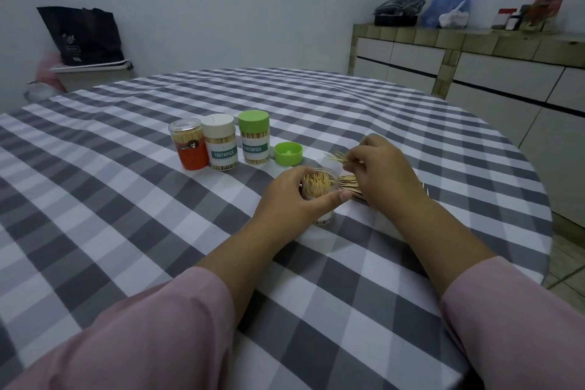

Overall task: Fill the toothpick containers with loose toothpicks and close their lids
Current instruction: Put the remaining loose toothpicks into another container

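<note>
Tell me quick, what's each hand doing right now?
Left hand: grips the open toothpick container, steadying it upright.
Right hand: pinches a small bunch of toothpicks above the loose pile.

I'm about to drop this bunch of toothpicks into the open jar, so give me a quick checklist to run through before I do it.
1. Jar steadied: ok. Left hand grips the open jar.
2. Jar mouth clear: ok. No lid on it; toothpicks stand inside and room is left.
3. Bunch secure: ok. Right hand pinches the bunch, tips pointing toward the jar.
4. Bunch over the mouth: not ok. It sits above and right of the jar.
5. Lid within reach: ok. The green lid lies upside down just behind the jar.
6. Loose pile left: cannot tell how much, the right hand hides part.
</note>
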